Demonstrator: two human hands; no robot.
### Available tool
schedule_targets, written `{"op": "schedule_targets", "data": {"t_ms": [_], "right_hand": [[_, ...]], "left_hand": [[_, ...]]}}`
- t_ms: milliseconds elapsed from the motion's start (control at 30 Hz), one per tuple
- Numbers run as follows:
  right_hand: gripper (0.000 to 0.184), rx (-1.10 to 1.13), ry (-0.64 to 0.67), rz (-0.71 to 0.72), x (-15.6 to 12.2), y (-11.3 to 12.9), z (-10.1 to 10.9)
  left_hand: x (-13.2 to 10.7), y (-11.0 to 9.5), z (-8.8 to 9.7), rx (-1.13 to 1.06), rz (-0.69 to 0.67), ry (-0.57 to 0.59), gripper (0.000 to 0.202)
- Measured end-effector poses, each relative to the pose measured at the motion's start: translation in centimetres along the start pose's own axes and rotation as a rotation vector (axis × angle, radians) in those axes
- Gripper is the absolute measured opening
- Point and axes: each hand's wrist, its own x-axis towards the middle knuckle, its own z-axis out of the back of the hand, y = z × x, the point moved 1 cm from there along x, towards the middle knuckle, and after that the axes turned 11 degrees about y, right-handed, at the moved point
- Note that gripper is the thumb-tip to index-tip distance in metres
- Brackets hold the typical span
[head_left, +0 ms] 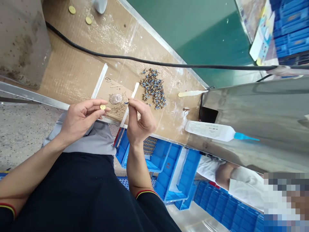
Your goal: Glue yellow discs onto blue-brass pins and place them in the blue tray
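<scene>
The left hand (80,120) pinches a small gold disc (102,107) between thumb and fingertips, while the right hand (141,121) grips a thin blue-tipped item (126,103), perhaps a pin, though it is too small to tell. Both hands are raised over the cardboard-covered bench (72,77), near a clear plastic cup (116,99). A heap of blue-and-gold components (153,88) lies just beyond, and 2 more gold discs (71,9) lie well apart.

1 left hand (80,119), 1 right hand (141,120), 3 brass discs (88,20), 1 blue component (126,103), 1 squeeze bottle (209,130).
</scene>
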Motion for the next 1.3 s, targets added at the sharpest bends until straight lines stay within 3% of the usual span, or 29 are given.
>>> {"op": "schedule_targets", "data": {"t_ms": [267,800,1300], "right_hand": [[0.029,0.166,0.044,-0.012,-1.7,3.4,-0.8],[0.027,0.134,0.068,0.015,-1.4,4.0,-1.0],[0.058,0.113,0.063,0.131,-1.8,4.0,-0.7]], "left_hand": [[-1.3,-1.5,-0.9,0.163,-0.049,0.014,0.028],[-2.0,-1.7,-0.9,0.330,-0.115,0.000,0.028],[-2.4,-2.3,-1.0,0.480,-0.237,0.002,0.027]]}}
